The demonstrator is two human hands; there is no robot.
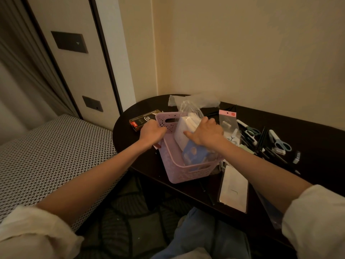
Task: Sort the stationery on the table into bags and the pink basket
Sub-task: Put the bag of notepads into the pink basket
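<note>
Head view, and we have the pink basket (183, 163) sitting at the tabletop's (308, 131) near edge, by its rounded left end. Our left hand (152, 131) grips the basket's left rim, fingers curled over it. Our right hand (206, 130) presses a clear plastic bag (188, 116) of white and blue packets down into the basket, and that grip is mostly spread, fingers fairly straight on top.

We judge the basket light and stiff: perforated moulded plastic with cut-out handles at both ends, the best places to hold. The bag looks soft, crinkly and slippery, so we would hold it by the contents, not the film.

Along the right stretch lie loose scissors (281, 143), dark pens and a pink-headed packet (227, 120). A flat white pouch (234, 187) rests at the near edge.
</note>
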